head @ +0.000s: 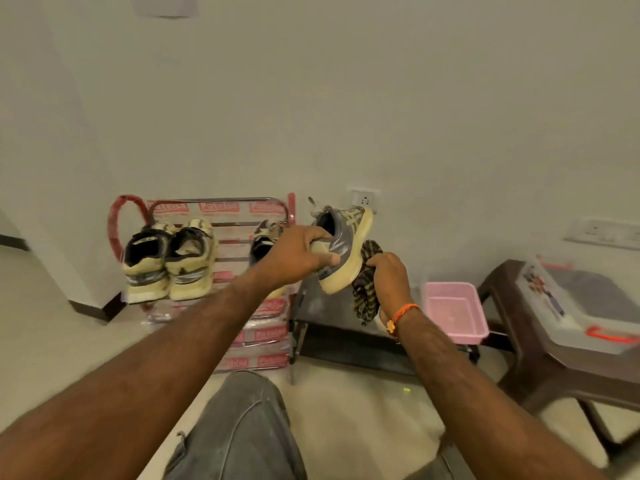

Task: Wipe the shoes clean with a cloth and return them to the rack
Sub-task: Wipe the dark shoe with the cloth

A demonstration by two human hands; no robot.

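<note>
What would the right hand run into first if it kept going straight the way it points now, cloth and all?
Most likely the shoe held up by the left hand. The right hand grips the checked cloth and points up and left toward the shoe's pale sole. Whether cloth and sole already touch is unclear.

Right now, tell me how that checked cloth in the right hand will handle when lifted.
The checked cloth will probably be floppy: it hangs bunched and drooping below the right hand. It looks light, since curled fingers alone hold it up. It should mould easily around the shoe that the left hand grips.
</note>
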